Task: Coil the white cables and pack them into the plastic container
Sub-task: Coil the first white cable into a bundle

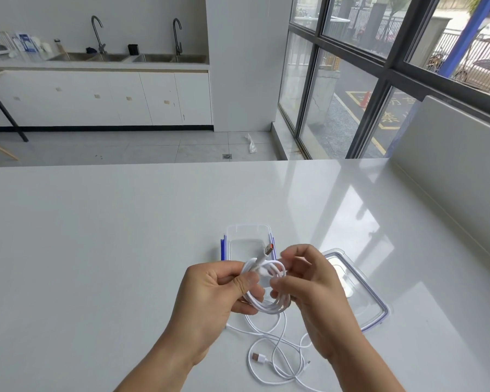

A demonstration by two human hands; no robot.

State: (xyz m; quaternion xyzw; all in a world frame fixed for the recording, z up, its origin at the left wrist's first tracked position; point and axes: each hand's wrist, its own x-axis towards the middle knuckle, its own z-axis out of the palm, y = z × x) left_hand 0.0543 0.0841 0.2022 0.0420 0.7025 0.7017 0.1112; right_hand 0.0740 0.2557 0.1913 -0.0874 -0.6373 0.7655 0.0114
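Both my left hand (pixel 218 290) and right hand (pixel 311 284) fingers pinch the light, springy cable coil (pixel 266 290); I'd grip across its loops.

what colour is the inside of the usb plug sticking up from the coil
Orange inside the USB plug, on a white cable; clearest in the head view.

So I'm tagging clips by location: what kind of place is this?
Probably an office pantry or break room: a counter with twin sinks and gooseneck faucets, white cabinets, big windows facing a street.
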